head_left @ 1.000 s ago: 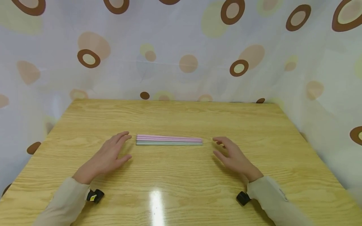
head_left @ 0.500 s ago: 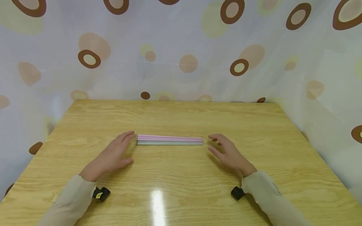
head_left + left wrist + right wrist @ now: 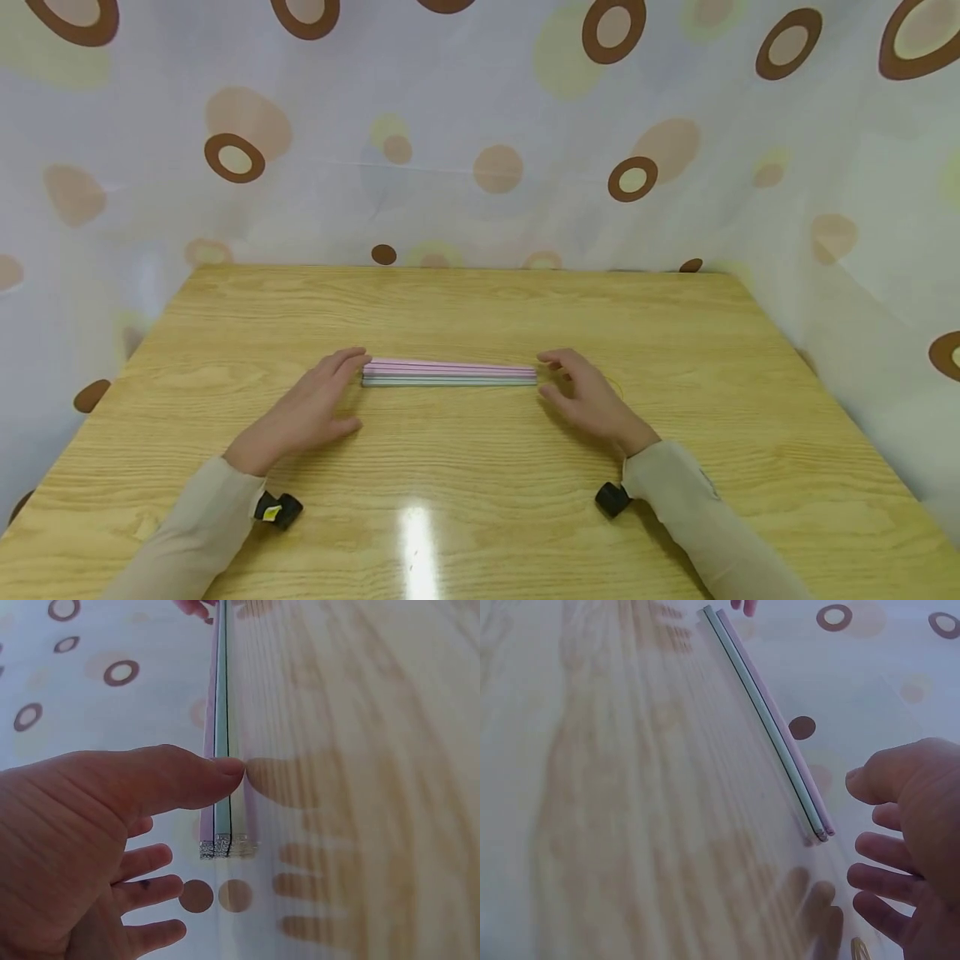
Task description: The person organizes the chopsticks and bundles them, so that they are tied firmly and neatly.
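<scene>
A flat stack of long thin strips (image 3: 448,372), pink on top and pale green below, lies crosswise in the middle of the wooden table (image 3: 480,308). My left hand (image 3: 339,392) lies low over the table with straight fingers, and its fingertips reach the stack's left end. My right hand (image 3: 552,377) mirrors it at the right end, fingers loosely spread. In the left wrist view the thumb of the left hand (image 3: 199,817) crosses in front of the strips (image 3: 222,712). A small gap separates the right hand (image 3: 859,814) from the strips' end (image 3: 821,829). Neither hand holds anything.
A white curtain (image 3: 495,133) with brown and beige circles closes off the table's back and both sides. A black wrist camera sits under each beige sleeve (image 3: 277,508) (image 3: 613,498). A light glare (image 3: 415,533) marks the near part of the tabletop.
Both hands have slid inward along the table toward the ends of the stack. The strips have not moved.
</scene>
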Demonstrator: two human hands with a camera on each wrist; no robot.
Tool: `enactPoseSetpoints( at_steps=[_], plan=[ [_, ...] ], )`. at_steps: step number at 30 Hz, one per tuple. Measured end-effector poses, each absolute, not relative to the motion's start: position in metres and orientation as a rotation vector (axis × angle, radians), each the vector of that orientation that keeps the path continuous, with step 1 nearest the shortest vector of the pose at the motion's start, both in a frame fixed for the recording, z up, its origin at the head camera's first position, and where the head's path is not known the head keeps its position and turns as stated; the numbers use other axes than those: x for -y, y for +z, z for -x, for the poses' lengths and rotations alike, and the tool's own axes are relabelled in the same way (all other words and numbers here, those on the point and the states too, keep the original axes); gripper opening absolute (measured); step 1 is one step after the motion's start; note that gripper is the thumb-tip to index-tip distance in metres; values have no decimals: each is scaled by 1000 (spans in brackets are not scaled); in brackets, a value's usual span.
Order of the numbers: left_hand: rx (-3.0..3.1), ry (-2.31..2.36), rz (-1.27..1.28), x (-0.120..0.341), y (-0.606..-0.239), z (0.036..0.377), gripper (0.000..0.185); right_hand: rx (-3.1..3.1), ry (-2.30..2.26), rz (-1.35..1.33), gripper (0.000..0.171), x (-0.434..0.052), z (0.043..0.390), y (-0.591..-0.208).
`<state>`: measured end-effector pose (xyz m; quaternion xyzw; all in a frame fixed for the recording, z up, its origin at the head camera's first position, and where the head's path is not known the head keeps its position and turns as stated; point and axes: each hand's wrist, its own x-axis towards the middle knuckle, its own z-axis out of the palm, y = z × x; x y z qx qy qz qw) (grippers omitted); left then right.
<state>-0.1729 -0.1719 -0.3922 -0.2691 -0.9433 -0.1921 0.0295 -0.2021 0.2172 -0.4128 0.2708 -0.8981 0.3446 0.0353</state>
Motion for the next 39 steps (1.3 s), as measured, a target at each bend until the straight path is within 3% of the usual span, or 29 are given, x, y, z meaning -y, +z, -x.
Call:
enactPoseSetpoints(
  at_steps=[14,39],
  plan=[
    [2887,-626,874,166,-398,188,72,2743,1054,-860,41,-204,215,-417],
    [2914,-529,900,142,-401,215,44,2755,753,-1050,25,-183,230,-415]
  ],
)
